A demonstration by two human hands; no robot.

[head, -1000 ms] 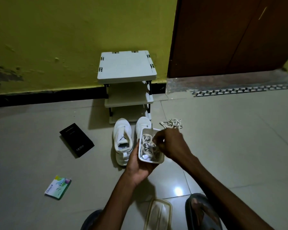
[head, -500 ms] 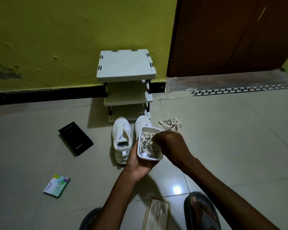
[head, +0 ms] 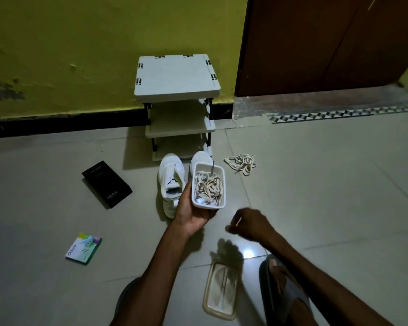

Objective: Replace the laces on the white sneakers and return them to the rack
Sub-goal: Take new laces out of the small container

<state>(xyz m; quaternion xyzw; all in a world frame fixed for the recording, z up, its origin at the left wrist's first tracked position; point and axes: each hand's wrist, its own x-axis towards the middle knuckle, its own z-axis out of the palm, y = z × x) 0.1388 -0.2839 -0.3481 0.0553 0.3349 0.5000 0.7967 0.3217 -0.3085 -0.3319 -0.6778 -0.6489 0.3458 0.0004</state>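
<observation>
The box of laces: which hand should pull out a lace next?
Right, probably. The left hand grips the box from beneath, so it is busy. The right hand hovers close beside it with its fingers curled. Whether it pinches anything is unclear.

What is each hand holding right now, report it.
Left hand: holds the white container.
Right hand: fingers curled; whether it holds anything cannot be told.

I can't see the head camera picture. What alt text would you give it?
A person's left hand holds a white tub of tangled laces over two white sneakers before a small rack; the right hand hovers curled nearby, its contents unclear.
</observation>
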